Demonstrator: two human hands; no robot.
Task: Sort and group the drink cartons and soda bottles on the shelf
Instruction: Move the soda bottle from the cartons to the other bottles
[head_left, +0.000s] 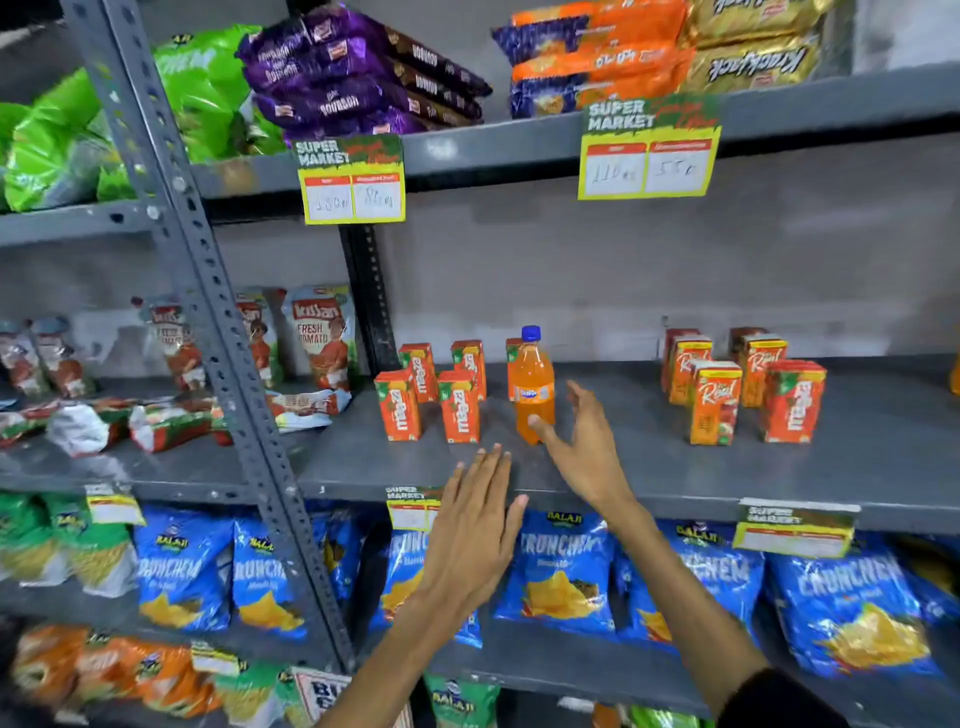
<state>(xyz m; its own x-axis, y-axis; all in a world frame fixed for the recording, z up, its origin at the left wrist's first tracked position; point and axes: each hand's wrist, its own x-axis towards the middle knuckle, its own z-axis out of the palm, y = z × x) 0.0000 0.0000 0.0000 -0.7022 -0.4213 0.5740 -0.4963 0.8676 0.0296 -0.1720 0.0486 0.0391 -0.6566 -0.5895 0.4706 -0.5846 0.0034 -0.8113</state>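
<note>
Right hand (582, 447) is spread open, thumb just touching the orange plastic soda bottle (533, 387) standing mid grey metal shelf (857, 467), right of the orange Maaza cartons (431, 392). Left hand (472, 525) is open too, holding nothing.

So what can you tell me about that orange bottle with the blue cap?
The orange soda bottle looks like clear plastic full of orange drink, with a blue screw cap and a small blue label. It stands upright on the grey shelf, beside the Maaza cartons. The right hand is open next to it, thumb at its lower part.
</note>
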